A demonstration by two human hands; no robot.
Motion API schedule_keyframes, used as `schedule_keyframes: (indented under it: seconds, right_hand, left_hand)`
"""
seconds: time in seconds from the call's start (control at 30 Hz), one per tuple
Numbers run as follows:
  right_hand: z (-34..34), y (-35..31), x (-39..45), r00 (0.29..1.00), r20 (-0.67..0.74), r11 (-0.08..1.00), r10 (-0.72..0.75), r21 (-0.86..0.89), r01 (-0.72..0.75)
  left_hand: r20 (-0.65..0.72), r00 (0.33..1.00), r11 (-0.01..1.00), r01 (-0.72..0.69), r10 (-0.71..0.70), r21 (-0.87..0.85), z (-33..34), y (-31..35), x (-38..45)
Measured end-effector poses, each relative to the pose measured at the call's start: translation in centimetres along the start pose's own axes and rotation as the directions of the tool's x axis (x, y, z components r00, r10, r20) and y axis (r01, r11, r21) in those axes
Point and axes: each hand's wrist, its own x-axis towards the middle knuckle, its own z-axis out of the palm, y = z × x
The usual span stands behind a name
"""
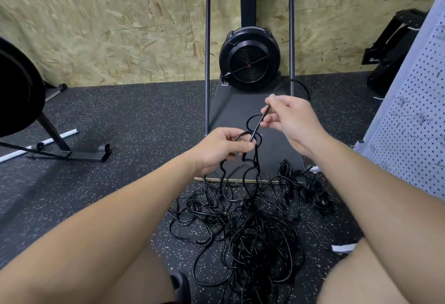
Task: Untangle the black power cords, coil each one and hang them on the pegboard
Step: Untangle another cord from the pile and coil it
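Note:
A big tangle of black power cords (250, 226) lies on the speckled floor between my knees. My left hand (216, 149) grips a loop of cord lifted out of the tangle, with strands hanging down from it. My right hand (289, 118) pinches a taut stretch of the same cord (258, 124), which runs down to my left hand and loops away behind my right hand. Two smaller bundled cords (310, 188) lie to the right of the tangle. The white pegboard (414, 116) stands at the right edge.
A black fan machine (249, 58) on a dark base plate (231, 113) with two upright metal bars stands ahead against the chipboard wall. A black stand (55, 140) and a white pipe (36, 146) are at the left. Black gear (395, 46) sits far right.

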Motion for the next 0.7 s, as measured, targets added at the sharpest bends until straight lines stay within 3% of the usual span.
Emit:
schedule_keyframes:
  seconds: [0.03,0.1,0.17,0.23,0.3,0.5,0.7]
  right_hand:
    - [-0.1,0.2,0.0,0.999,0.003,0.997,0.050,-0.053,-0.050]
    - [-0.3,0.6,-0.4,0.994,0.040,0.942,0.106,-0.325,-0.087]
    - [-0.2,1.6,-1.2,0.963,0.202,0.828,0.179,-0.559,-0.037]
    - [0.2,2.8,-2.1,0.884,0.367,0.751,0.290,-0.660,0.028]
    - [1.0,3.7,-2.5,0.848,0.442,0.727,0.294,-0.679,0.101]
    - [1.7,3.6,-0.7,0.921,0.373,0.637,0.111,-0.738,0.222]
    - [1.0,3.5,2.1,0.987,0.159,0.824,0.018,-0.562,0.076]
  left_hand:
    - [-0.048,0.999,1.000,-0.009,0.009,-0.016,-0.1,-0.1,0.3]
    - [-0.096,0.995,0.998,-0.035,0.029,-0.061,-0.4,0.1,0.8]
    - [-0.111,0.993,0.996,-0.059,0.051,-0.073,-0.6,0.3,1.3]
    - [-0.120,0.990,0.996,-0.074,0.068,-0.050,-0.5,0.5,1.9]
    - [-0.109,0.992,0.997,-0.068,0.065,-0.027,-0.4,0.7,2.5]
    - [-0.114,0.992,0.998,-0.045,0.050,0.043,-1.5,1.0,5.1]
    - [-0.187,0.973,0.898,-0.044,0.139,0.438,-3.7,-1.8,8.6]
